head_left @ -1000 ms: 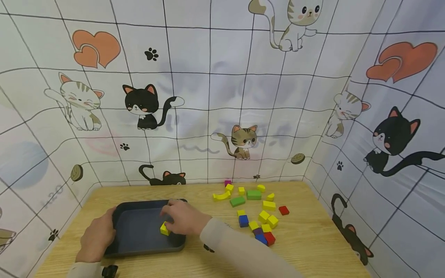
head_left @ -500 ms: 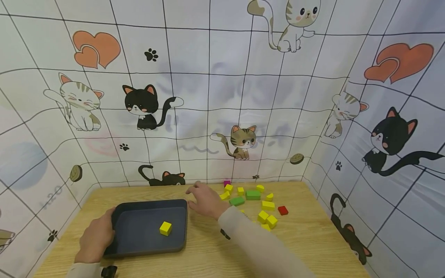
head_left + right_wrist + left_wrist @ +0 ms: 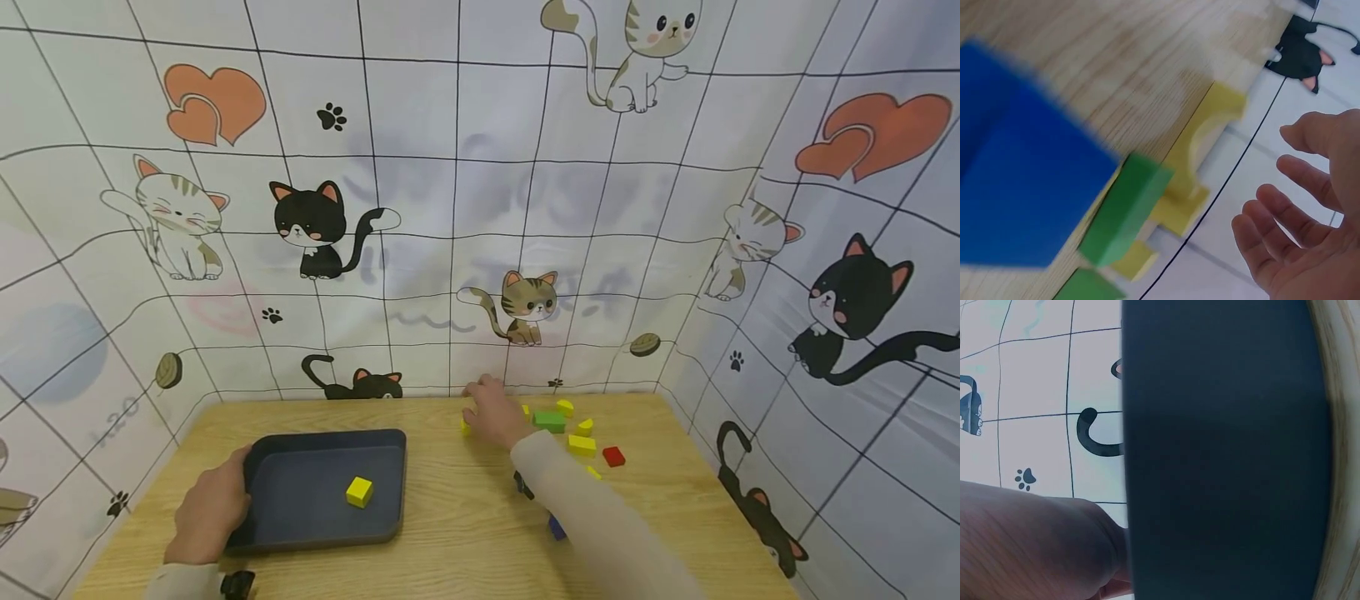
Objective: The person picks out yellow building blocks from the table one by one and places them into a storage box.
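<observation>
A dark grey rectangular tray (image 3: pixel 296 496) lies on the left of the table, with one yellow cube (image 3: pixel 360 492) inside. My left hand (image 3: pixel 212 512) holds the tray's left side; its fingertips are hidden. In the left wrist view the tray wall (image 3: pixel 1225 456) fills much of the picture beside the hand. My right hand (image 3: pixel 497 415) hovers over the blocks at the back of the table. In the right wrist view its fingers (image 3: pixel 1266 206) are spread and loosely bent, holding nothing. Nearby are a yellow arch-shaped block (image 3: pixel 1225 100) and a green block (image 3: pixel 1125 209).
A large blurred blue block (image 3: pixel 1029 162) is close to the right wrist camera. Right of the hand lie a green block (image 3: pixel 549 422), a yellow block (image 3: pixel 582 445) and a red block (image 3: pixel 613 457). My right sleeve covers several others. A cat-print cloth (image 3: pixel 420 250) walls the table's back and sides.
My right hand has left the yellow cube in the tray and moved right, across the table, to the blocks at the back. The left hand has stayed on the tray.
</observation>
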Demonstrator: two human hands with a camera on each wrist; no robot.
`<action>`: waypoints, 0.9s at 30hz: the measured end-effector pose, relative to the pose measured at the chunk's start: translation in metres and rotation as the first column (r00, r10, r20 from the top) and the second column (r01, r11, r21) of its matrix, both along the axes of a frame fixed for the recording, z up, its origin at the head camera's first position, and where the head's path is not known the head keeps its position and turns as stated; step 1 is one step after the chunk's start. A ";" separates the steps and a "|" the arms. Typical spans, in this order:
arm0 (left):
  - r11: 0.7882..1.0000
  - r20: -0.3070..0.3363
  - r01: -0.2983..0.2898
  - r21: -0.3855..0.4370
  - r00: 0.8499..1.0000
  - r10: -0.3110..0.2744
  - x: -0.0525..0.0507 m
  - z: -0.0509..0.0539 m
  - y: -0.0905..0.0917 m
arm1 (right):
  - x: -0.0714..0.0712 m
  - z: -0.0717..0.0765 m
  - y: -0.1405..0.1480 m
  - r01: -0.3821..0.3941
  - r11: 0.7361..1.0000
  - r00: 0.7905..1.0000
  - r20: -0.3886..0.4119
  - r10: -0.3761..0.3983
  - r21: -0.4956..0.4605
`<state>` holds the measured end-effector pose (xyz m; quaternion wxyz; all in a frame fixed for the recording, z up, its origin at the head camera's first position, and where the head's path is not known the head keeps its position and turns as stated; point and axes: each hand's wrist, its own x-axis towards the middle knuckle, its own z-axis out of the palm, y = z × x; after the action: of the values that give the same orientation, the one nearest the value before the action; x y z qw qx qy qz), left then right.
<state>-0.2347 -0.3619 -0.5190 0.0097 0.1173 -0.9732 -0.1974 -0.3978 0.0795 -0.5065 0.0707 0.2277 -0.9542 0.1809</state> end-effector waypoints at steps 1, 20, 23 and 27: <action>1.000 0.001 -0.003 0.001 1.000 0.003 0.000 0.000 0.000 | -0.003 -0.001 0.004 0.011 1.000 1.000 0.007 -0.011 0.004; 1.000 0.028 -0.014 0.018 1.000 0.014 -0.004 -0.001 -0.001 | -0.021 -0.015 0.032 0.075 0.996 0.995 0.068 -0.073 -0.037; 1.000 0.022 -0.014 0.017 1.000 0.014 -0.002 -0.001 0.000 | -0.020 -0.015 0.032 0.097 0.994 0.991 0.092 -0.092 -0.041; 1.000 0.015 -0.024 0.015 1.000 0.023 -0.002 0.000 0.001 | -0.017 -0.012 0.031 0.121 0.991 0.985 0.132 -0.114 -0.048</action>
<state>-0.2365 -0.3609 -0.5190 0.0039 0.1303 -0.9703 -0.2040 -0.4151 0.1101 -0.5180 0.0259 0.1567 -0.9631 0.2175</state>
